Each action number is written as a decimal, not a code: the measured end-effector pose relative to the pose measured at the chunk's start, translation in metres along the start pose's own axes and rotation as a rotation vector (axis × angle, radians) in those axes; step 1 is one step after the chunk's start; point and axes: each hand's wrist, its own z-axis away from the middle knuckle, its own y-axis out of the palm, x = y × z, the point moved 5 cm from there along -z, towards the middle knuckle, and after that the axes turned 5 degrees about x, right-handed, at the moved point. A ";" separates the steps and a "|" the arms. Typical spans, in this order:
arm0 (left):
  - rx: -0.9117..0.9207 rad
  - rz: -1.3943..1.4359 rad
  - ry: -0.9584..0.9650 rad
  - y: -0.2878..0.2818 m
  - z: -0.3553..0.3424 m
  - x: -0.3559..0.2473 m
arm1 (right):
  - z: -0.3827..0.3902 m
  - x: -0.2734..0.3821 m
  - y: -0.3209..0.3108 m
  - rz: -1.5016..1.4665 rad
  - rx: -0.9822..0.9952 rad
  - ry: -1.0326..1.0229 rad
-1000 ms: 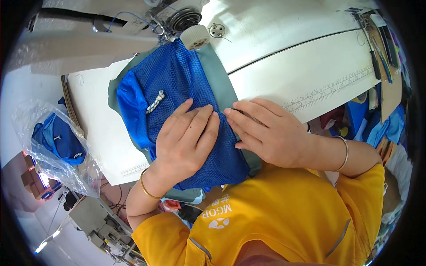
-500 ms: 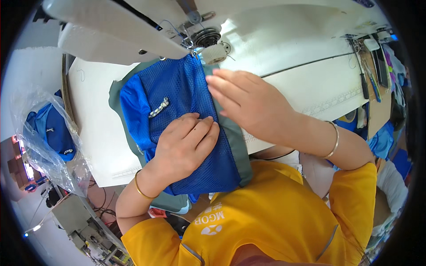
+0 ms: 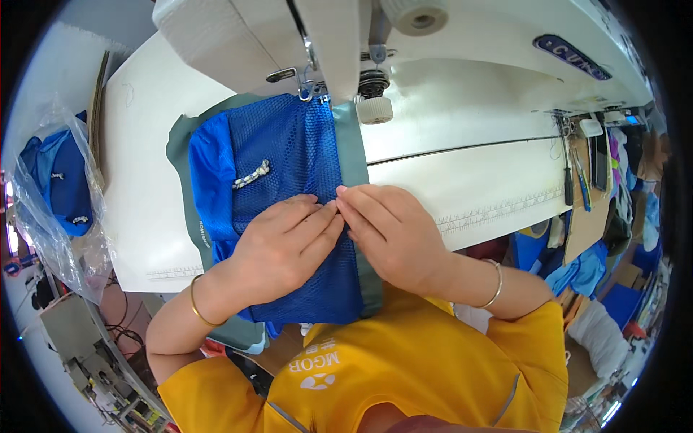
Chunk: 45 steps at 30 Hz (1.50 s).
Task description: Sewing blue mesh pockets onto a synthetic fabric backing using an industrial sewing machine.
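Note:
A blue mesh piece (image 3: 289, 144) with a shiny blue gathered edge and a pale knotted cord (image 3: 252, 175) lies over a grey-green fabric panel (image 3: 351, 148). Its far edge runs under the needle area of a white sewing machine (image 3: 224, 43). My left hand (image 3: 281, 249) rests on the mesh, its fingers closed and pinching near the right-hand edge. Thumb and fingers of my right hand (image 3: 393, 234) are pressed together on that same edge, fingertips meeting those of the left. The cloth under both palms is hidden.
White table (image 3: 447, 187) with a printed ruler strip. Scissors and hand tools (image 3: 567, 169) lie at the far right, above blue cloth (image 3: 577, 267). At left hangs a clear plastic bag (image 3: 94, 252) with a blue item inside. A machine thread tension knob (image 3: 375, 110) juts over the table.
My right hand has come down along the mesh edge, from flat and stretched out near the needle to pinching beside my left hand. The view has shifted, showing more of the machine.

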 end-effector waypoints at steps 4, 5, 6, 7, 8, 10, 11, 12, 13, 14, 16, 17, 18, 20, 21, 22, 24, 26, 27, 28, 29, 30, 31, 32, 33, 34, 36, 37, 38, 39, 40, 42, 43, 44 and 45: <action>0.055 0.228 -0.111 -0.015 -0.009 0.004 | 0.005 0.000 0.004 0.074 -0.007 0.002; 0.041 0.212 -0.175 -0.017 -0.013 0.008 | 0.005 0.000 0.004 0.050 0.001 -0.001; 0.011 0.204 -0.230 -0.018 -0.017 0.011 | 0.005 0.000 0.004 0.060 0.009 -0.006; -0.054 -0.017 -0.218 -0.017 -0.026 0.014 | 0.005 0.000 0.004 0.084 0.018 -0.018; -0.075 -0.011 -0.213 -0.013 -0.031 0.020 | 0.004 0.000 0.004 0.092 0.028 -0.021; -0.004 -0.131 -0.352 0.002 -0.039 0.036 | 0.003 0.001 0.003 0.092 0.043 -0.018; -0.012 -0.196 -0.327 0.006 -0.039 0.037 | 0.003 0.000 0.003 0.075 0.053 0.001; -0.061 -0.194 -0.312 0.008 -0.038 0.038 | 0.002 -0.001 0.002 0.075 0.057 -0.004; -0.076 -0.185 -0.314 0.010 -0.037 0.038 | 0.002 0.000 0.002 0.070 0.064 -0.010; -0.089 -0.181 -0.320 0.010 -0.034 0.038 | 0.001 0.000 0.002 0.049 0.073 -0.018; -0.088 -0.185 -0.323 0.011 -0.031 0.038 | 0.001 0.000 0.001 0.051 0.079 -0.027; -0.080 -0.171 -0.321 0.011 -0.030 0.038 | 0.000 0.000 0.001 0.049 0.090 -0.015; -0.080 -0.183 -0.322 0.010 -0.031 0.039 | 0.000 0.000 0.001 0.039 0.089 -0.024; -0.106 -0.156 -0.305 0.010 -0.032 0.040 | -0.002 -0.001 0.001 0.029 0.087 -0.014; -0.103 -0.155 -0.310 0.010 -0.033 0.041 | -0.003 -0.002 0.002 0.034 0.100 -0.015; -0.096 -0.174 -0.316 0.010 -0.033 0.042 | -0.004 -0.002 0.002 0.050 0.092 -0.017; -0.090 -0.194 -0.320 0.010 -0.034 0.044 | -0.006 -0.003 0.000 0.069 0.082 -0.019; -0.105 -0.156 -0.313 0.009 -0.034 0.045 | -0.007 -0.003 -0.001 0.027 0.120 -0.019; -0.105 -0.155 -0.313 0.009 -0.034 0.045 | -0.008 -0.003 -0.002 0.032 0.115 -0.022; -0.102 -0.162 -0.312 0.009 -0.034 0.045 | -0.009 -0.003 -0.002 0.034 0.111 -0.024; -0.093 -0.175 -0.306 0.009 -0.034 0.046 | -0.010 -0.003 -0.002 0.030 0.108 -0.030; -0.100 -0.170 -0.323 0.009 -0.034 0.048 | -0.010 -0.004 -0.001 0.029 0.113 -0.036; -0.100 -0.165 -0.313 0.009 -0.034 0.050 | -0.011 -0.005 0.000 0.034 0.104 -0.038; -0.099 -0.158 -0.302 0.009 -0.034 0.052 | -0.012 -0.006 0.001 0.030 0.097 -0.031; -0.097 -0.158 -0.309 0.009 -0.034 0.053 | -0.013 -0.006 0.002 0.033 0.097 -0.041; -0.097 -0.172 -0.301 0.009 -0.034 0.054 | -0.014 -0.006 0.002 0.041 0.089 -0.041; -0.089 -0.178 -0.284 0.010 -0.034 0.054 | -0.015 -0.007 0.001 0.048 0.080 -0.028; -0.099 -0.184 -0.290 0.009 -0.035 0.055 | -0.016 -0.007 0.000 0.046 0.071 -0.034; -0.107 -0.194 -0.297 0.008 -0.036 0.055 | -0.016 -0.007 -0.001 0.046 0.062 -0.040; -0.105 -0.180 -0.282 0.009 -0.037 0.054 | -0.016 -0.008 -0.001 0.048 0.060 -0.023; -0.124 -0.205 -0.283 0.007 -0.037 0.053 | -0.016 -0.008 -0.001 0.043 0.049 -0.030; -0.127 -0.222 -0.244 0.004 -0.039 0.051 | -0.015 -0.010 -0.001 0.046 0.017 0.000; -0.086 -0.213 -0.281 0.005 -0.039 0.052 | -0.013 -0.010 0.000 0.029 0.015 -0.006; -0.042 -0.198 -0.321 0.006 -0.039 0.054 | -0.011 -0.010 0.001 0.014 0.020 -0.009; -0.027 -0.205 -0.341 0.006 -0.039 0.054 | -0.010 -0.009 0.002 0.041 -0.011 -0.035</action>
